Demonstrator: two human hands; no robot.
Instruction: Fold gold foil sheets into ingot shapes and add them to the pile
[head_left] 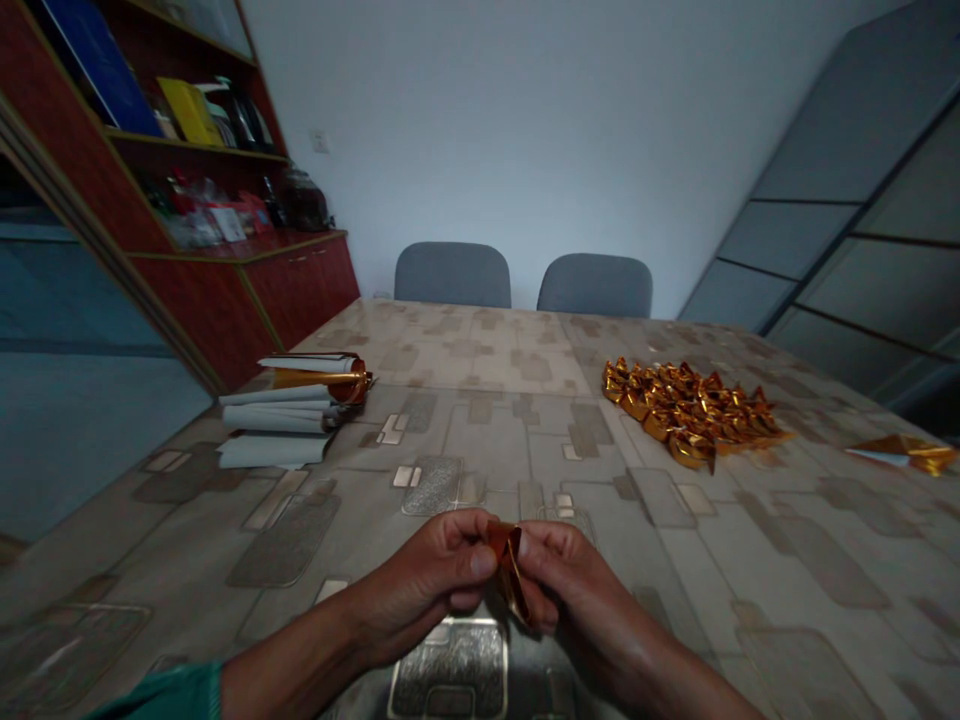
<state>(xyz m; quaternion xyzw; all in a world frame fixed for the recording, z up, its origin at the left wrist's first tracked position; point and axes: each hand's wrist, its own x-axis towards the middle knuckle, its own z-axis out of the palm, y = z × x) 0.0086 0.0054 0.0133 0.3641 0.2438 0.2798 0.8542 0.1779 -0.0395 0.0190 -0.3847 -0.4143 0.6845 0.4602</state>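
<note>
Between the two hands, a folded piece of copper-gold foil paper [511, 568] stands pinched on edge, its lower end angled down toward the surface. The left hand [424, 585] and right hand [574, 590] are both curled nearly closed, gripping it between thumbs and fingers. Well ahead and to the right of the hands lies a heap of folded gold foil ingots [684, 412], with a loose foil sheet [904, 455] farther right. Ahead and to the left, a stack of foil-backed paper sheets [281, 420] rests on the patterned surface [480, 445].

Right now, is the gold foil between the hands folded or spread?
Folded: the gold foil bends into a creased shape, pinched between the left hand and right hand.
</note>
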